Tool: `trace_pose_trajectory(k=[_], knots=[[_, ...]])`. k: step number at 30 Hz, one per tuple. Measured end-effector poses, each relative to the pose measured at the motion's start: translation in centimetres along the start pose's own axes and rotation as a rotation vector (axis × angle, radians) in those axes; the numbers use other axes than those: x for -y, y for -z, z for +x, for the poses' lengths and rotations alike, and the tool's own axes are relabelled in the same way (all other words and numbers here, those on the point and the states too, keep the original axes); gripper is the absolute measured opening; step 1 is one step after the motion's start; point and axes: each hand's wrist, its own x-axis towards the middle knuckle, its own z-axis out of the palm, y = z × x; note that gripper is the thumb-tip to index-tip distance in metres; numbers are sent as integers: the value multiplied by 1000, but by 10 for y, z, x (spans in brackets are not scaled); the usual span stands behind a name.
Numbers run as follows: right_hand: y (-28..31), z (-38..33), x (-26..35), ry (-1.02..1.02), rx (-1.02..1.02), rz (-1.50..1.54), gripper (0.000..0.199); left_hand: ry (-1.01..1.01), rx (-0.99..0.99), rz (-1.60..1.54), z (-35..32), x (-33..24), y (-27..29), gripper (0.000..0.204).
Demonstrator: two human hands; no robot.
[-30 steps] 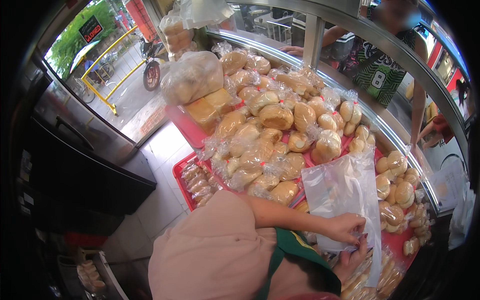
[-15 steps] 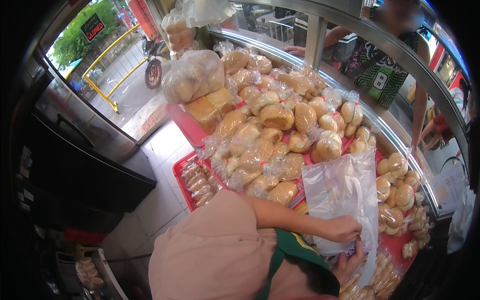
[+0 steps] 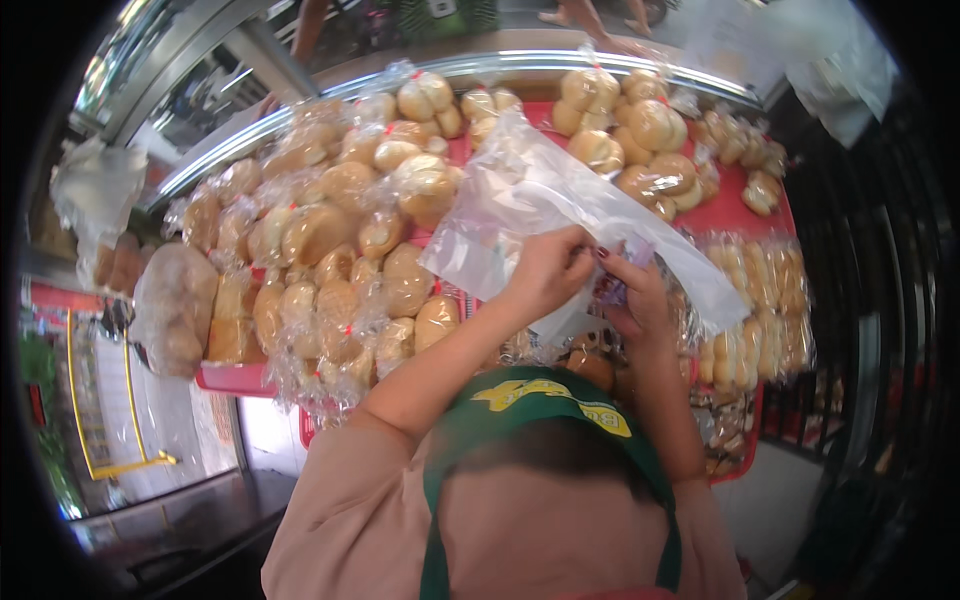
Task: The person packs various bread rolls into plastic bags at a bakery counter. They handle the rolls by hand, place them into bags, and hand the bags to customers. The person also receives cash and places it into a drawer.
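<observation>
My left hand (image 3: 552, 268) is closed, its fingertips pinched together close to my right thumb. What they pinch, if anything, is too small to make out. My right hand (image 3: 640, 298) grips a folded purple paper (image 3: 632, 262) that looks like a banknote. Around and beyond both hands a thin white plastic bag (image 3: 520, 190) spreads over the bread, one long strip of it reaching down to the right. Plastic-wrapped bread loaves (image 3: 335, 225) lie to the left of my left hand. Packs of small rolls (image 3: 765, 300) are to the right of my right hand.
Round bagged buns (image 3: 655, 125) rest on a red tray (image 3: 745, 195) at the far side. A metal-framed glass front (image 3: 225, 150) borders the display, with people's arms beyond it. At the left are a large bag of bread (image 3: 175, 310) and a yellow barrier (image 3: 100, 465) outside.
My view has swung to the right, bringing the display square in front of me. Both hands stay close together by the white bag, and the purple paper shows more plainly.
</observation>
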Motion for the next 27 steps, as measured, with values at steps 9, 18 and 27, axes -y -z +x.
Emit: trace_pose_trajectory(k=[9,18,27], knots=[[-12,-6,-6,173,26,8,12,161,130,-460,4,2,-4,17],[136,-31,20,489,-761,-645,10,98,-38,-1454,46,3,66,13],[39,-90,95,1145,-409,-1494,18,-133,-6,-27,37,-56,36,22]])
